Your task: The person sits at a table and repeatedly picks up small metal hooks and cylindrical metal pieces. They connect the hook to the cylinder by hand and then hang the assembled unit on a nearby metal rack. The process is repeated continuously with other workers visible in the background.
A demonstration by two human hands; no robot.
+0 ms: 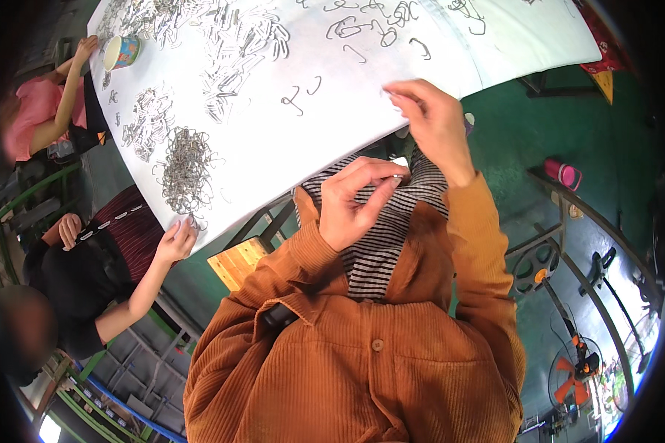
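My left hand (358,203) is over my lap, just off the near table edge. Its thumb and forefinger pinch a small pale shiny piece (400,162) whose kind is too small to tell. Over the table's near edge my right hand (437,125) curls, forefinger and thumb close together; whatever lies between them I cannot make out. Nearest to it on the white tabletop (273,159) are a few loose bent wire hooks (294,101). More wire hooks (380,26) are scattered farther off.
Flat metal clips (240,59) lie heaped across the far left, by a paper tub (122,52). A dense pile of wire hooks (186,170) is at the left edge, where a co-worker's hand (176,240) touches. Another person's hand (87,48) is beyond. A wooden stool (238,263) stands below.
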